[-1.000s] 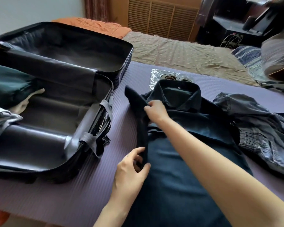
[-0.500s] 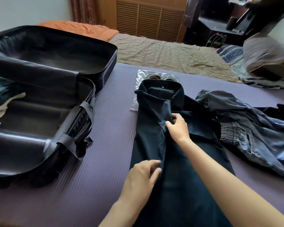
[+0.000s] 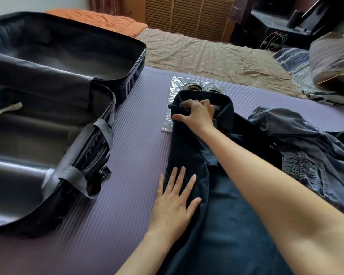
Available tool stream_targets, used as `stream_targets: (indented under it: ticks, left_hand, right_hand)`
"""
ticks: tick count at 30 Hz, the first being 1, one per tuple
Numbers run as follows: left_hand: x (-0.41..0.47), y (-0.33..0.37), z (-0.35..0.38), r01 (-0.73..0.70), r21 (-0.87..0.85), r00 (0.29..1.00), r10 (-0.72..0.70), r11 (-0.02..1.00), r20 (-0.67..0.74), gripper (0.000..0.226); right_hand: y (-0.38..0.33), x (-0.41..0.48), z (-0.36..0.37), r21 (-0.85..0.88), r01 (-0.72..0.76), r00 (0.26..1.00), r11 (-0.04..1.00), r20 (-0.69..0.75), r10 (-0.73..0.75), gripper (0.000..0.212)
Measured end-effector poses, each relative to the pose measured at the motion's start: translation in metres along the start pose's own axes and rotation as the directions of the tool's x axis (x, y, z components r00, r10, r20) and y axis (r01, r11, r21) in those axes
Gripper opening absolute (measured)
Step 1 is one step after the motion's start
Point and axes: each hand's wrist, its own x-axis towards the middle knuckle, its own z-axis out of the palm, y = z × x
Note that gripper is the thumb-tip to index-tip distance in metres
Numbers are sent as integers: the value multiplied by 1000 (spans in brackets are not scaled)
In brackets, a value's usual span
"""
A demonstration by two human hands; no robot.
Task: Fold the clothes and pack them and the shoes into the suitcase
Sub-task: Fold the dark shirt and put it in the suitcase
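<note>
Shoes (image 3: pixel 193 87) lie behind shirt (image 3: pixel 226 225); left hand (image 3: pixel 175 203) flat on it, right hand (image 3: pixel 197 115) gripping.

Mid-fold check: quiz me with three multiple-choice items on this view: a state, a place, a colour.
1. The black hard-shell suitcase lies: A zipped shut; B open; C upside down.
2. The shoes in the clear plastic bag sit: A on the tan sheet; B on the floor; C on the purple ribbed mat, beyond the collar of the dark navy shirt.
3. The crumpled garment right of the shirt is: A faded blue denim; B red; C white.
Answers: B, its lined inside shows; C, the bag pokes out past the collar; A, washed blue cloth.
</note>
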Motion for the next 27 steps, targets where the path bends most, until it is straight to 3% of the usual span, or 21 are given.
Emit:
stream_targets:
  ticks: [3, 5, 8, 10, 13, 18, 23, 25, 27]
  left_hand:
    - [-1, 2, 0, 22, -26, 999, -23, 999, -27, 64]
    - [0, 2, 1, 43, -40, 999, -44, 998, -32, 66]
    - [2, 1, 3, 53, -39, 998, -54, 998, -20, 66]
    - [2, 1, 5, 44, -32, 999, -44, 999, -8, 65]
    - [2, 1, 5, 47, -32, 999, -47, 998, -2, 64]
    - [-1, 0, -4, 44, -128, 998, -49, 991, -31, 67]
    - [-23, -2, -38, 88, -543, 961, -215, 835, -174, 51]
    - [-51, -5, -54, 62, -582, 931, -257, 811, -259, 36]
    - [-88, -5, -68, 97, -621, 918, -311, 778, -247, 20]
  right_hand:
    - [-6, 30, 8, -23, -111, 987, 994, -118, 107, 30]
    - [-1, 46, 3, 53, -242, 949, 969, -197, 248, 30]
    - [21, 53, 4, 59, -355, 919, 933, -161, 360, 33]
    - [27, 46, 11, 51, -306, 940, 951, -142, 311, 33]
    - [25, 18, 15, 47, -165, 956, 985, -236, 172, 39]
    - [34, -90, 10, 92, 22, 910, 996, -413, 18, 37]
    - [28, -211, -2, 160, -59, 966, 985, -239, 97, 45]
    - [18, -242, -6, 185, -135, 978, 974, -131, 160, 49]
    - [6, -263, -9, 242, -203, 973, 949, -56, 223, 50]
